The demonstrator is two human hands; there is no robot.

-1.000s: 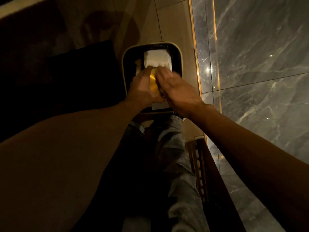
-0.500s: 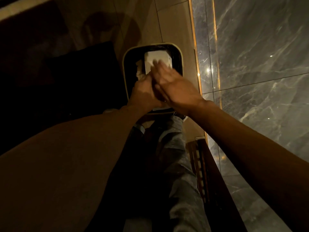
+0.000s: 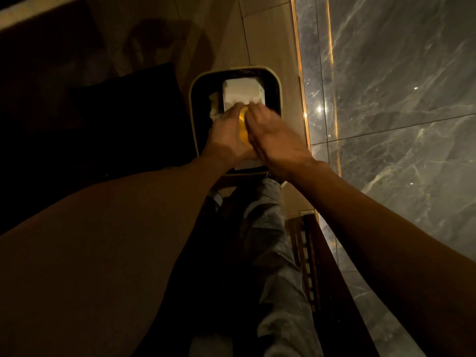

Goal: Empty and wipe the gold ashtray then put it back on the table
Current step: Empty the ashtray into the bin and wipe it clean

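Observation:
Over a dark waste bin with a pale rim point(image 3: 193, 99) I hold the gold ashtray point(image 3: 243, 124); only a narrow yellow strip of it shows between my hands. My left hand point(image 3: 226, 139) grips it from the left. My right hand point(image 3: 273, 137) lies flat against its right side, fingers together and blurred. Whether the right hand holds a cloth or tissue is hidden. Inside the bin lies a white box point(image 3: 242, 95) with crumpled white paper point(image 3: 214, 106) beside it.
The bin stands on a tan tiled floor point(image 3: 260, 37) next to a grey marble wall point(image 3: 399, 99) with a lit gold strip. A dark piece of furniture point(image 3: 116, 119) is left of the bin. My legs in grey trousers point(image 3: 273, 253) and a dark wooden slatted piece point(image 3: 316, 266) are below.
My right hand slid forward over the ashtray half a second ago, hiding it, and has now drawn back, so the gold strip shows again. The left hand stays in place.

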